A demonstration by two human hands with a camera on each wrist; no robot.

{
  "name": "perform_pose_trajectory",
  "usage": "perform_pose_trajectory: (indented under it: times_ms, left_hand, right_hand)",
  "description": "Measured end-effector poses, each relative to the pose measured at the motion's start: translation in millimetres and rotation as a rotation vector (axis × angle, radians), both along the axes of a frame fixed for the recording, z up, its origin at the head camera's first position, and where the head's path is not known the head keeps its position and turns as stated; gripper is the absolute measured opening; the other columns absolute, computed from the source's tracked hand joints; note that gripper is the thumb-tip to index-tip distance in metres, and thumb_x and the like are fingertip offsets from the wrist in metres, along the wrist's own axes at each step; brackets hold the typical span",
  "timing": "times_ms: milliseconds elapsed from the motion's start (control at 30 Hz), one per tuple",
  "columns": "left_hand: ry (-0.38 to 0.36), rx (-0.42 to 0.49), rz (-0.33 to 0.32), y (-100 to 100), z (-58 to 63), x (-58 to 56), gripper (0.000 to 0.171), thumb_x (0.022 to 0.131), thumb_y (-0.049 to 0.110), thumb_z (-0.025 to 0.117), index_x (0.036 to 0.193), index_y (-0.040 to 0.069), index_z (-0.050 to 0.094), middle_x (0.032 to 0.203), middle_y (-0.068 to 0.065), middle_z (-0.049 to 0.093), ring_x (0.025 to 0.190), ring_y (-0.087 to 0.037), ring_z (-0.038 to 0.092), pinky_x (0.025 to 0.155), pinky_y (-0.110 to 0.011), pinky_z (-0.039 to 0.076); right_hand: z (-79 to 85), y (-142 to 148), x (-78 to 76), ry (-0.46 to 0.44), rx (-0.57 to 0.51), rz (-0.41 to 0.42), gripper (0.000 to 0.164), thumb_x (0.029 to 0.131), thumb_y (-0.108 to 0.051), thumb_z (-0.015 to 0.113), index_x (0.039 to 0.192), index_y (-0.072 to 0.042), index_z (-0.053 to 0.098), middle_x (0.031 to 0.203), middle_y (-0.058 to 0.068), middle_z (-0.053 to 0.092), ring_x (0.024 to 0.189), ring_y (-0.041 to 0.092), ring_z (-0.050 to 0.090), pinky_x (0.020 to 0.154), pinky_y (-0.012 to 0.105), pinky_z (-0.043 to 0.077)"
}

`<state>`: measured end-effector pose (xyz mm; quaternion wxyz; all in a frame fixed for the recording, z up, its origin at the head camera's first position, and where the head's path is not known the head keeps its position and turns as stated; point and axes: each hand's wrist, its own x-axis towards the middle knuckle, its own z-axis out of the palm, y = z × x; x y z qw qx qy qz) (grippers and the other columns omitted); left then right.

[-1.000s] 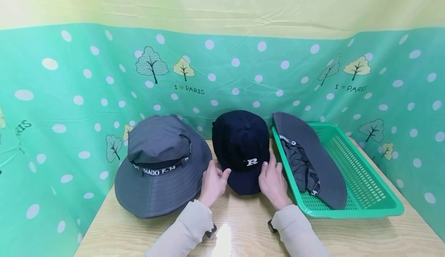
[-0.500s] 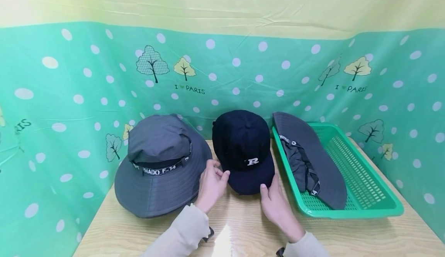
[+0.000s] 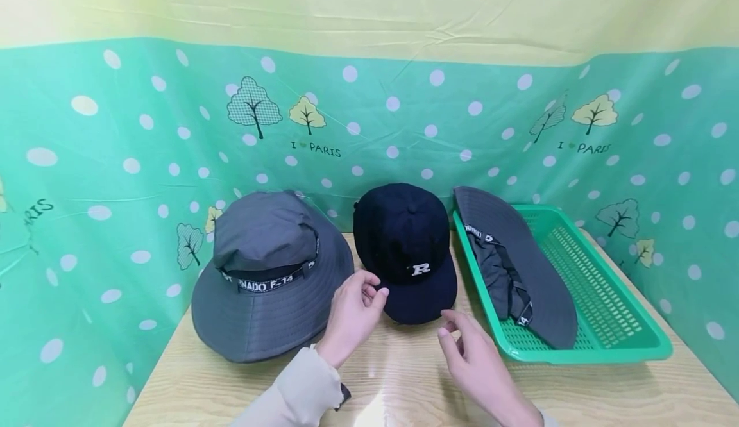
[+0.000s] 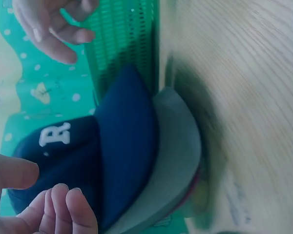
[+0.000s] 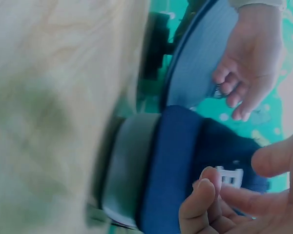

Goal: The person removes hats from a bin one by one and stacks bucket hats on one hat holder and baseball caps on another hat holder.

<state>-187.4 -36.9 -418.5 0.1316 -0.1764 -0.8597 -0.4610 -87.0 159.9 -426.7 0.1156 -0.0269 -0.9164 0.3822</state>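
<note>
A dark cap [image 3: 401, 241] with a white letter R stands upright mid-table, brim toward me. Both wrist views show a paler grey brim [image 4: 178, 131] directly beneath its brim. By the cap's left front edge, my left hand [image 3: 353, 311] hovers with loosely bent fingers, holding nothing. My right hand [image 3: 476, 363] is in front of the brim's right side, apart from it, fingers loosely bent and grasping nothing. To the left sits a grey wide-brimmed hat [image 3: 265, 228]. Another grey wide-brimmed hat [image 3: 537, 267] leans on its side inside a green basket [image 3: 589, 355].
The wooden table [image 3: 398, 382] extends toward me in front of the hats. A green and yellow printed cloth [image 3: 381, 113] hangs behind and at both sides. The basket stands close to the cap's right side.
My right hand has let go of the cap's right side and drawn back toward me. The left hand has come slightly off the cap. The cap and hats stay in place.
</note>
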Motion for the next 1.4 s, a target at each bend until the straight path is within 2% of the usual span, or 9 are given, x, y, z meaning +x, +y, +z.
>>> perform_pose_trajectory:
  times_ms: [167, 333, 500, 733, 1033, 1233, 1400]
  left_hand:
    - [0.027, 0.007, -0.060, 5.6, 9.0, 9.0, 0.012, 0.085, 0.015, 0.070, 0.093, 0.010, 0.063, 0.074, 0.009, 0.053, 0.065, -0.007, 0.051, 0.062, -0.023, 0.043]
    - [0.028, 0.023, -0.116, 14.9, 14.8, 16.2, 0.011, 0.085, 0.014, 0.070, 0.092, 0.010, 0.063, 0.076, 0.006, 0.054, 0.064, -0.008, 0.052, 0.061, -0.022, 0.044]
    - [0.039, 0.037, -0.164, 26.5, 17.2, 20.1, 0.011, 0.084, 0.014, 0.070, 0.092, 0.011, 0.062, 0.076, 0.002, 0.055, 0.063, -0.007, 0.052, 0.060, -0.019, 0.046]
    - [0.074, 0.036, -0.229, 43.0, 16.3, 25.7, 0.012, 0.084, 0.012, 0.070, 0.092, 0.006, 0.062, 0.073, 0.001, 0.055, 0.060, -0.003, 0.051, 0.059, -0.016, 0.045]
    - [0.086, -0.004, -0.281, 67.9, 15.8, 33.6, 0.011, 0.086, 0.016, 0.069, 0.092, 0.011, 0.062, 0.074, 0.007, 0.054, 0.061, 0.003, 0.050, 0.063, -0.012, 0.042]
    - [0.027, -0.029, -0.317, 82.8, 12.9, 37.9, 0.011, 0.087, 0.020, 0.066, 0.094, 0.012, 0.061, 0.077, 0.009, 0.053, 0.066, 0.003, 0.050, 0.066, -0.013, 0.041]
    - [-0.072, -0.059, -0.333, 97.7, 10.2, 39.2, 0.015, 0.089, 0.026, 0.064, 0.097, 0.014, 0.062, 0.077, 0.016, 0.053, 0.069, 0.004, 0.051, 0.070, -0.016, 0.042]
  right_hand:
    - [24.3, 9.1, 11.3, 0.038, 0.092, 0.025, 0.014, 0.093, -0.015, 0.062, 0.105, -0.016, 0.067, 0.087, -0.012, 0.056, 0.059, 0.001, 0.044, 0.055, 0.021, 0.040]
    - [45.9, 27.8, 14.5, 0.111, 0.210, 0.045, 0.011, 0.094, -0.018, 0.062, 0.101, -0.016, 0.069, 0.081, -0.014, 0.053, 0.061, 0.001, 0.043, 0.054, 0.022, 0.039]
    - [62.2, 53.3, 8.1, 0.106, 0.295, 0.040, 0.014, 0.096, -0.025, 0.059, 0.102, -0.017, 0.069, 0.081, -0.011, 0.055, 0.062, 0.003, 0.044, 0.054, 0.024, 0.039]
    - [75.8, 88.1, -7.1, 0.054, 0.348, 0.040, 0.025, 0.098, -0.030, 0.053, 0.104, -0.012, 0.068, 0.086, -0.003, 0.060, 0.065, 0.010, 0.049, 0.056, 0.030, 0.041]
    - [81.3, 129.3, -35.7, 0.013, 0.377, 0.028, 0.034, 0.099, -0.032, 0.049, 0.108, -0.003, 0.066, 0.099, 0.014, 0.065, 0.082, 0.026, 0.060, 0.066, 0.045, 0.048]
    - [79.2, 155.9, -58.0, -0.065, 0.380, 0.015, 0.046, 0.100, -0.037, 0.045, 0.114, 0.004, 0.062, 0.104, 0.021, 0.064, 0.083, 0.030, 0.060, 0.065, 0.045, 0.048]
    - [78.6, 177.6, -75.4, -0.184, 0.381, 0.007, 0.061, 0.100, -0.045, 0.039, 0.122, 0.009, 0.055, 0.109, 0.027, 0.060, 0.087, 0.034, 0.060, 0.063, 0.043, 0.048]
